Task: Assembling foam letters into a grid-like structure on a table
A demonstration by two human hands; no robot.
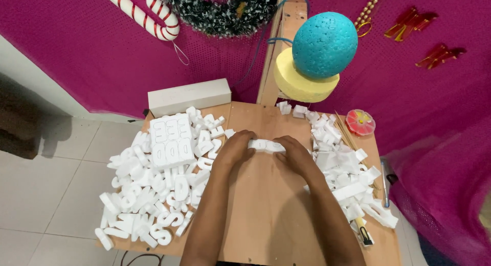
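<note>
Centre of frame, on wooden table point(266, 215): small white foam piece point(265, 145) pinched between fingers of left hand point(234, 149) and right hand point(295, 154), one at each end. Foam letters point(153, 194) heaped left.

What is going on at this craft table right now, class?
A person works at a wooden board. Both hands, the left hand and the right hand, grip a small white foam piece between them at the middle of the board. A heap of cut white foam letters lies to the left, with white foam offcuts to the right. A blue foam ball sits on a yellow foam disc behind.
</note>
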